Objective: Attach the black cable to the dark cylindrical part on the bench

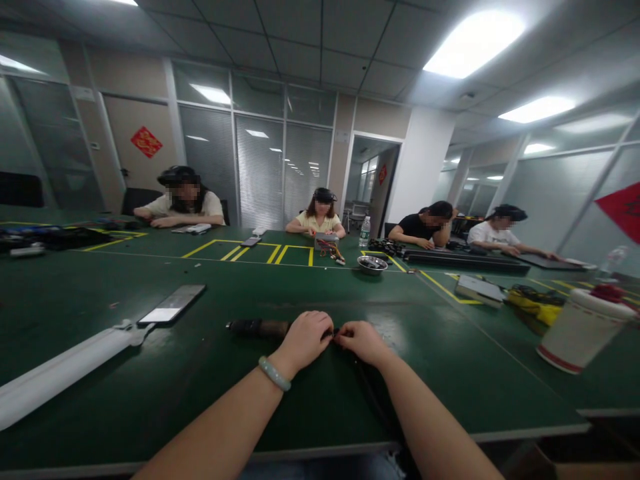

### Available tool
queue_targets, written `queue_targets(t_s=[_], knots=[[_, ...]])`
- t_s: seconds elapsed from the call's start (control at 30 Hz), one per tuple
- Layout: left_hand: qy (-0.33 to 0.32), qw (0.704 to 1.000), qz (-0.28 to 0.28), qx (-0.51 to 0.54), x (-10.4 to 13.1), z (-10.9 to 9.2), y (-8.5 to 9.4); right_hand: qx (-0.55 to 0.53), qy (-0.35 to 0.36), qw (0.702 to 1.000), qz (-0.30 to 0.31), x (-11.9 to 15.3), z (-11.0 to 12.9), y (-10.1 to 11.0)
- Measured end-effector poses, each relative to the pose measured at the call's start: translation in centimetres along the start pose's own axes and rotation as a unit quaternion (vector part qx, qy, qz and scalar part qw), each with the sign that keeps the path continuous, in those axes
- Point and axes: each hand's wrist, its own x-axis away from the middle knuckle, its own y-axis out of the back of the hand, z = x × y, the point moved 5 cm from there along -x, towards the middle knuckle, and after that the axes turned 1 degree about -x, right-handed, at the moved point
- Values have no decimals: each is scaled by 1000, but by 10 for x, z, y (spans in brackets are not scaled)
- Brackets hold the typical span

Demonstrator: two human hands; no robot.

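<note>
A dark, tube-shaped electric screwdriver (270,328) lies on the green table with its metal tip pointing left. My left hand (307,340) is closed over its rear part, which the fingers hide. Close beside it, at the tool's back end, my right hand (361,340) is closed in a pinch where a dark cord (373,393) meets the tool. That cord drops from the right hand toward the table's front edge. The exact spot between the fingertips is too small to make out.
A phone (173,305) and a long white wrapped bundle (65,373) lie at left. A metal bowl (372,266), a water bottle (365,232) and a box with wires (327,241) stand farther back. At right is a white bucket (583,330). Several people sit across the table.
</note>
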Motion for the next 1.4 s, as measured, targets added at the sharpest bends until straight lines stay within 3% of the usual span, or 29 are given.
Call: queue_targets(t_s=[0.73, 1.4], knots=[[-19, 999, -32, -5, 0, -2, 5, 17, -6, 1000, -1, 0, 4, 1], [-16, 1000, -22, 2, 1, -3, 6, 16, -10, 1000, 1, 2, 6, 3]])
